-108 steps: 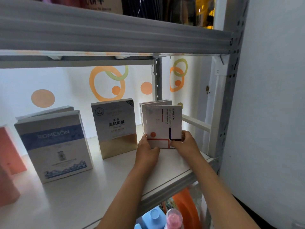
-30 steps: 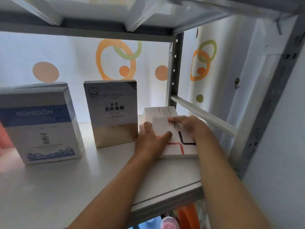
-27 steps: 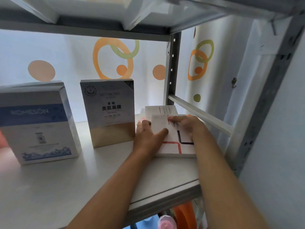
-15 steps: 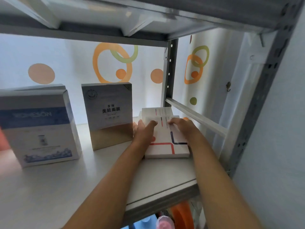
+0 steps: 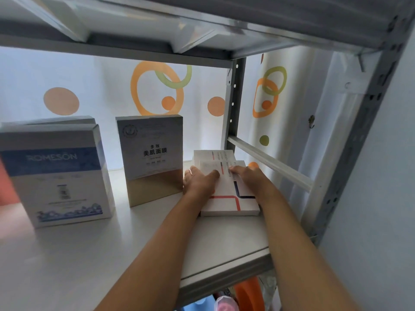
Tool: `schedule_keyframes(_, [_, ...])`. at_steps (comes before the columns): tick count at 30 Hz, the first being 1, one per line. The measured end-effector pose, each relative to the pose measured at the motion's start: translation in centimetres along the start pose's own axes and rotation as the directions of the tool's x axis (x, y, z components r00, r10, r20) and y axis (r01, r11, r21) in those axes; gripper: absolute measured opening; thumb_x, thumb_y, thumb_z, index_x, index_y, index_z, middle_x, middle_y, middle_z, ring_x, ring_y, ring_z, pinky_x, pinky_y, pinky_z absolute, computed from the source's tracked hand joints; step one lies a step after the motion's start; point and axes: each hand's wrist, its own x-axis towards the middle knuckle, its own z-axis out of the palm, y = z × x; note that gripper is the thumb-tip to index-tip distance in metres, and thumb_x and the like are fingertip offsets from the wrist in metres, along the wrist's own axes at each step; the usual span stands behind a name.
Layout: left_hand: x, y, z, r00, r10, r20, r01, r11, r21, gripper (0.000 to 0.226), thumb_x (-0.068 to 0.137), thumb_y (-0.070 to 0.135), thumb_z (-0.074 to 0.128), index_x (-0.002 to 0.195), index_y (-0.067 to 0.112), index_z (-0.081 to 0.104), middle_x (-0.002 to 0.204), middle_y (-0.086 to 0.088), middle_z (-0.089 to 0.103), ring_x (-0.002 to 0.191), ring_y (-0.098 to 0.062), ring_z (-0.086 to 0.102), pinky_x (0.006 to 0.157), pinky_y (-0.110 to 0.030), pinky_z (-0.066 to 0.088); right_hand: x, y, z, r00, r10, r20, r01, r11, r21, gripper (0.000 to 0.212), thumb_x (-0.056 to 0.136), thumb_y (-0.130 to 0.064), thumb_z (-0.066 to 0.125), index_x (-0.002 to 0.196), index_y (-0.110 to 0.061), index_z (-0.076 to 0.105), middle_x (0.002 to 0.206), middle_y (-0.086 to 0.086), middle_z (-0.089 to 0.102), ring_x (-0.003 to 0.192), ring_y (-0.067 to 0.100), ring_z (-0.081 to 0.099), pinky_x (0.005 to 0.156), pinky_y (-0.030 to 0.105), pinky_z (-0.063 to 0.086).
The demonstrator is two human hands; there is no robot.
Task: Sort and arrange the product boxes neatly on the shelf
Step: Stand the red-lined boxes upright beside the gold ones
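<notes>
1. Near the shelf's (image 5: pixel 224 263) right front edge, the white box with red and blue lines (image 5: pixel 231 198) now lies flat; seconds ago it stood upright
2. The left hand (image 5: pixel 199 182) and right hand (image 5: pixel 251 178) rest flat on it, fingers spread, pressing rather than grasping
3. Behind, a matching box (image 5: pixel 208 154) lies partly underneath, so stacking seems under way
4. The gold-banded box (image 5: pixel 152 158) stands just left
</notes>
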Motion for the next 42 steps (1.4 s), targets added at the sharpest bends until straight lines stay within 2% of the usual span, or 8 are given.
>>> schedule_keyframes(7, [-3.2, 0.3, -0.6, 0.995, 0.102, -0.017, -0.095, 0.966, 0.24, 0.088, 0.091, 0.056, 0.047, 0.154, 0.009, 0.008, 0.156, -0.017, 0.019, 0.141, -0.033, 0.02, 0.114, -0.044, 0.024, -0.4, 0.1, -0.8, 1.0, 0.03, 0.004, -0.03, 0.998, -0.061, 0.026, 0.089, -0.05, 0.062, 0.089, -0.025, 0.055, 0.096, 0.007, 0.072, 0.089, 0.027, 0.071, 0.088, 0.042, 0.058])
schedule_keyframes(12, [-5.5, 0.5, -1.0, 0.994, 0.107, -0.021, -0.097, 0.957, 0.275, 0.085, 0.092, 0.056, 0.048, 0.152, 0.007, 0.012, 0.153, -0.015, 0.025, 0.138, -0.031, 0.026, 0.111, -0.042, 0.029, -0.7, 0.5, -1.1, 0.999, 0.019, 0.051, -0.014, 0.995, -0.095, 0.031, 0.087, -0.057, 0.061, 0.093, -0.026, 0.058, 0.094, 0.005, 0.074, 0.087, 0.025, 0.072, 0.091, 0.043, 0.056])
schedule_keyframes(17, [-6.7, 0.2, -1.7, 0.987, 0.15, -0.055, -0.135, 0.969, 0.207, 0.076, 0.083, 0.06, 0.057, 0.134, 0.005, 0.048, 0.129, -0.015, 0.05, 0.117, -0.031, 0.05, 0.099, -0.041, 0.047, -1.3, 0.5, -1.2, 0.995, 0.092, 0.043, -0.088, 0.992, -0.092, 0.079, 0.05, -0.083, 0.067, 0.103, -0.024, 0.067, 0.096, 0.005, 0.076, 0.091, 0.028, 0.072, 0.093, 0.047, 0.054])
schedule_keyframes(23, [-6.8, -1.0, -2.6, 0.999, -0.006, 0.032, 0.008, 0.998, -0.063, 0.114, 0.032, 0.091, 0.054, 0.113, 0.012, 0.059, 0.118, -0.01, 0.06, 0.098, -0.03, 0.065, 0.085, -0.043, 0.057, -3.4, 0.6, -1.6, 0.985, 0.173, -0.015, -0.171, 0.956, -0.239, 0.132, 0.019, -0.107, 0.044, 0.118, -0.022, 0.063, 0.114, 0.008, 0.069, 0.103, 0.031, 0.066, 0.095, 0.047, 0.052])
schedule_keyframes(30, [-10.0, -0.9, -4.1, 0.984, 0.078, 0.162, -0.05, 0.984, -0.169, 0.076, 0.069, 0.069, 0.067, 0.12, 0.018, 0.041, 0.117, -0.007, 0.06, 0.102, -0.028, 0.063, 0.086, -0.045, 0.057, -6.4, 1.3, -0.8, 0.994, 0.033, -0.101, -0.043, 0.995, -0.093, 0.112, 0.043, -0.103, 0.046, 0.119, -0.022, 0.064, 0.115, 0.007, 0.068, 0.118, 0.031, 0.06, 0.103, 0.049, 0.047])
schedule_keyframes(36, [-12.5, -0.1, -5.5, 0.95, 0.294, 0.1, -0.233, 0.887, -0.398, 0.068, 0.075, 0.037, 0.081, 0.121, 0.023, 0.033, 0.119, -0.003, 0.055, 0.093, -0.016, 0.064, 0.072, -0.031, 0.06, -10.6, -0.5, -1.3, 0.944, -0.265, -0.199, 0.296, 0.944, 0.147, 0.062, 0.08, -0.067, 0.062, 0.12, -0.02, 0.055, 0.103, 0.003, 0.072, 0.078, 0.018, 0.073, 0.062, 0.028, 0.061])
schedule_keyframes(39, [-12.6, 0.9, -6.7, 0.894, 0.447, 0.0, -0.403, 0.807, -0.431, 0.08, 0.073, 0.03, 0.084, 0.133, 0.027, 0.032, 0.122, 0.007, 0.051, 0.108, -0.014, 0.058, 0.083, -0.037, 0.059, -11.0, -1.9, -1.4, 0.85, -0.473, -0.23, 0.502, 0.861, 0.084, 0.043, 0.085, -0.059, 0.062, 0.115, -0.029, 0.056, 0.103, -0.006, 0.071, 0.085, 0.012, 0.072, 0.069, 0.029, 0.061])
schedule_keyframes(42, [-12.4, 1.2, -7.4, 0.832, 0.554, -0.041, -0.53, 0.771, -0.353, 0.073, 0.073, 0.024, 0.085, 0.129, 0.033, 0.038, 0.119, 0.011, 0.054, 0.109, -0.009, 0.056, 0.078, -0.032, 0.06, -11.2, -2.1, -1.5, 0.849, -0.484, -0.212, 0.499, 0.866, 0.02, 0.038, 0.08, -0.071, 0.061, 0.109, -0.047, 0.055, 0.103, -0.017, 0.07, 0.096, 0.009, 0.069, 0.081, 0.034, 0.057])
